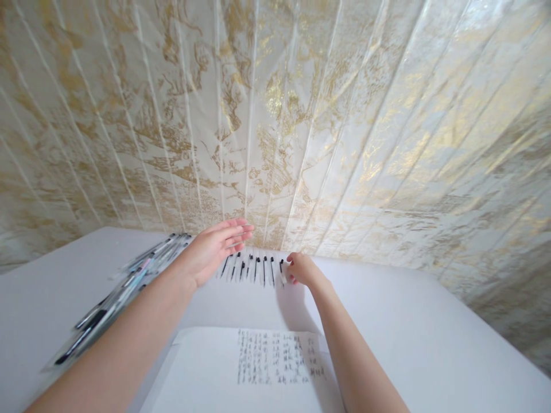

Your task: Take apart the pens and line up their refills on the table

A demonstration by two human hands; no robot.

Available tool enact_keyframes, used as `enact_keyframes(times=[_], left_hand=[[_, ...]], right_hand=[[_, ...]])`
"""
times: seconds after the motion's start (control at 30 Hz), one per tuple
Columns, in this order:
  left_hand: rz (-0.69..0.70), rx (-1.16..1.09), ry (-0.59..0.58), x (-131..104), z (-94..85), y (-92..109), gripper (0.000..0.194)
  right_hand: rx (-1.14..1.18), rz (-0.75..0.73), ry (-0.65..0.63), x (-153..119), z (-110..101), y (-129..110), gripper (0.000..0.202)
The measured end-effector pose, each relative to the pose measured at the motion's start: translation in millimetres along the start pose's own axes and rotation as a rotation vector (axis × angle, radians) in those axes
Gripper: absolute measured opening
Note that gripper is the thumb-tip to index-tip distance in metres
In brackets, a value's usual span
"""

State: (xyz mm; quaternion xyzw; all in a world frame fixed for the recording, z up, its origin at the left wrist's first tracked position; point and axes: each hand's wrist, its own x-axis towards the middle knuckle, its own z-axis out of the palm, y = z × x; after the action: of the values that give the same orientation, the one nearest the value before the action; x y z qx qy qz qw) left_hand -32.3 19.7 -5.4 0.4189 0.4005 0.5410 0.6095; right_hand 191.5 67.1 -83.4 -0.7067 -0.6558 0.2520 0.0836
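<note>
Along the far edge of the table lies a row of slim clear pens with black caps, side by side and roughly upright in the view. My left hand hovers above the left end of this row, palm turned inward and fingers stretched out, holding nothing. At the right end, my right hand is beside the last pen, its fingers curled inward. Whether those fingers grip anything is hidden.
Several more pens in clear wrappers lie in a long pile on the left, partly behind my left forearm. A white paper with handwriting lies in front on the white table. A gold-patterned curtain hangs behind.
</note>
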Motion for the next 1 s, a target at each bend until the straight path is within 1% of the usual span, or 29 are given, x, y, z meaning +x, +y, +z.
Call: enact_keyframes(times=[0.27,0.4,0.5,0.8,1.0], left_hand=[[0.022,0.001,-0.010,0.2,0.1,2.8,0.022],[0.016,0.008,0.010,-0.7,2.2,3.6,0.019],[0.015,0.018,-0.002,0.0,1.4,1.6,0.020],[0.003,0.040,-0.005,0.8,0.8,-2.5,0.019],[-0.002,0.036,-0.007,2.5,1.6,-4.1,0.020]], right_hand=[[0.057,-0.072,0.045,2.5,8.3,-1.3,0.028],[0.057,-0.099,0.096,9.1,14.5,-0.6,0.026],[0.054,-0.108,0.146,14.3,19.1,0.2,0.026],[-0.001,-0.072,0.226,25.6,25.5,-1.0,0.025],[-0.011,-0.038,0.189,27.6,21.2,2.7,0.026]])
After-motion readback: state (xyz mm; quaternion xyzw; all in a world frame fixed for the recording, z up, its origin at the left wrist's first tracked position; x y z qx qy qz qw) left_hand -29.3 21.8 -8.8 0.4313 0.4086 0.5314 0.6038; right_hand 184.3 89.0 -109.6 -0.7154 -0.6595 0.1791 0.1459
